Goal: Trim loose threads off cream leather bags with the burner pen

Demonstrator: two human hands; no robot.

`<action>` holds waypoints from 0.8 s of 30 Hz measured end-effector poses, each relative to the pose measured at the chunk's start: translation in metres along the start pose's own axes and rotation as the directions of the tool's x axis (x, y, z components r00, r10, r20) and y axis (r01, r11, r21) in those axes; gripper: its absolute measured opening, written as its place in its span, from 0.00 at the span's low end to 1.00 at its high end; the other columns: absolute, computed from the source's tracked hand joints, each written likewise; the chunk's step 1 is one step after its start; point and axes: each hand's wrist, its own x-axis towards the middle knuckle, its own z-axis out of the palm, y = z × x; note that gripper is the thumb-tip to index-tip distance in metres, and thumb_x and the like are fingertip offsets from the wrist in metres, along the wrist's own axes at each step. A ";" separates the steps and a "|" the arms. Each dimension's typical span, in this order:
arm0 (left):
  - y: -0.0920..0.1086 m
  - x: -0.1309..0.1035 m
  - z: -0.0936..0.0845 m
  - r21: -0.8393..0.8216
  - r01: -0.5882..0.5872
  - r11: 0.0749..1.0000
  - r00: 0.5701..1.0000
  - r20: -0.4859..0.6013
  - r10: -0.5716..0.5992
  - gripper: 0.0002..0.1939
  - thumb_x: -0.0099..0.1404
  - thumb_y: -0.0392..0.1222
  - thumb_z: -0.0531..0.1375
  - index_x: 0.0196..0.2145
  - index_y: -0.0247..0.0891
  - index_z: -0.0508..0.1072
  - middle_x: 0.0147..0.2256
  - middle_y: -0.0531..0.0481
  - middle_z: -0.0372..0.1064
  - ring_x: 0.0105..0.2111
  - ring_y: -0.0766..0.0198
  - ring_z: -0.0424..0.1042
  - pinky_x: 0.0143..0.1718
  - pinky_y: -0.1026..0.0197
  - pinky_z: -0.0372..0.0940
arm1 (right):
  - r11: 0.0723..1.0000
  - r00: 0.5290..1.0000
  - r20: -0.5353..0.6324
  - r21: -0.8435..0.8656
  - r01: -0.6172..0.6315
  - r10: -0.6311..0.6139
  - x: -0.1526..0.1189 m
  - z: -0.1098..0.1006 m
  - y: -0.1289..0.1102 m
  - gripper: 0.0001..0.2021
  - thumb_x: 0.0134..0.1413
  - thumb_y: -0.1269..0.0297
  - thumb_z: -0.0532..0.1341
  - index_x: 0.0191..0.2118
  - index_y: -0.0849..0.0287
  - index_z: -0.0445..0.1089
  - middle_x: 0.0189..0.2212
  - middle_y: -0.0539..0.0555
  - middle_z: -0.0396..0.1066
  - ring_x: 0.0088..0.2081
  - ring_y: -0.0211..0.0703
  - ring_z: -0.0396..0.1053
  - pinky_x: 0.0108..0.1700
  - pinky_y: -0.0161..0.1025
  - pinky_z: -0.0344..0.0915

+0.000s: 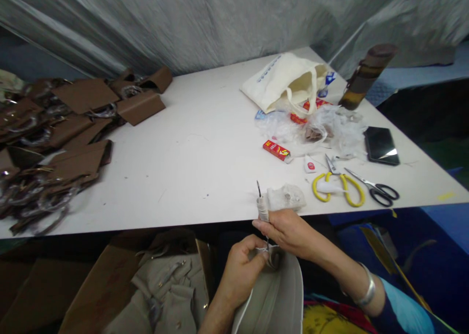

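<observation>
A light grey-beige bag piece [280,295] stands below the table's front edge. My left hand [244,265] pinches its upper edge, where white thread shows. My right hand [284,229] is wrapped round the pale, wrapped handle of a pointed tool [262,207]. The tool's dark tip points up and away, and a thin shaft from its lower end reaches down beside my left fingertips. A white lump in clear plastic [287,197] lies just beyond my right hand.
On the white table [190,168] are brown bags [86,97] at left, yellow-handled scissors [339,185], black scissors [381,192], a phone [381,145], a red box [276,150], a cloth bag [271,82] and a bottle [366,77]. A carton [106,275] holds beige pieces below.
</observation>
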 end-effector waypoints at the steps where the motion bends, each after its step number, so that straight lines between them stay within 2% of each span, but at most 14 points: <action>1: -0.001 0.000 0.001 -0.005 0.003 1.000 1.000 0.005 -0.003 0.05 0.59 0.38 0.61 0.30 0.36 0.76 0.31 0.49 0.74 0.35 0.57 0.70 0.41 0.60 0.62 | 1.000 1.000 0.020 -0.012 0.022 -0.022 0.001 -0.001 0.000 0.21 0.74 0.57 0.53 0.29 0.59 0.68 0.23 0.51 0.67 0.26 0.39 0.62 0.32 0.38 0.50; 6: -0.008 -0.001 0.007 -0.025 0.012 1.000 1.000 0.026 -0.012 0.06 0.58 0.39 0.62 0.31 0.34 0.77 0.32 0.47 0.75 0.37 0.55 0.70 0.42 0.58 0.62 | 0.996 0.993 0.094 0.062 0.063 -0.068 0.000 -0.004 0.002 0.21 0.74 0.58 0.53 0.28 0.60 0.69 0.22 0.49 0.65 0.25 0.37 0.58 0.31 0.37 0.48; 9: -0.008 -0.002 0.008 -0.041 0.005 0.999 0.999 0.043 -0.003 0.05 0.58 0.39 0.63 0.30 0.35 0.77 0.31 0.48 0.75 0.36 0.56 0.71 0.43 0.59 0.62 | 0.989 0.993 0.087 0.131 0.067 -0.079 -0.002 -0.003 0.005 0.21 0.74 0.58 0.54 0.26 0.59 0.67 0.21 0.47 0.61 0.24 0.36 0.56 0.31 0.36 0.48; 13: -0.001 -0.004 0.006 -0.051 0.004 0.999 0.999 0.054 -0.001 0.04 0.57 0.38 0.64 0.27 0.36 0.77 0.29 0.49 0.74 0.34 0.58 0.70 0.40 0.60 0.62 | 0.972 0.998 -0.014 0.228 0.060 -0.058 -0.009 -0.005 0.009 0.20 0.73 0.59 0.53 0.26 0.58 0.62 0.22 0.46 0.58 0.25 0.36 0.56 0.31 0.36 0.50; 18: 0.009 -0.006 0.005 -0.065 0.019 0.998 0.999 0.029 -0.018 0.05 0.57 0.40 0.64 0.26 0.36 0.78 0.29 0.49 0.73 0.33 0.59 0.69 0.38 0.61 0.62 | 0.902 0.984 -0.170 0.432 0.017 0.063 -0.027 -0.014 0.009 0.22 0.74 0.55 0.52 0.27 0.58 0.64 0.23 0.46 0.61 0.27 0.37 0.60 0.33 0.36 0.57; 21: 0.010 -0.008 0.006 -0.054 0.015 0.998 1.000 0.015 -0.014 0.06 0.57 0.41 0.64 0.26 0.37 0.77 0.28 0.49 0.73 0.32 0.59 0.69 0.37 0.61 0.62 | 0.814 0.959 -0.260 0.578 0.063 0.110 -0.040 -0.014 0.006 0.20 0.75 0.53 0.53 0.32 0.57 0.67 0.25 0.46 0.61 0.28 0.36 0.61 0.33 0.35 0.59; 24: 0.010 -0.010 0.007 -0.029 0.011 1.000 1.000 0.005 -0.010 0.05 0.57 0.40 0.63 0.25 0.37 0.76 0.28 0.50 0.73 0.32 0.60 0.69 0.38 0.61 0.62 | 0.754 0.933 -0.340 0.642 0.139 0.117 -0.051 -0.011 0.005 0.14 0.73 0.53 0.58 0.39 0.57 0.72 0.27 0.48 0.67 0.30 0.37 0.65 0.33 0.34 0.62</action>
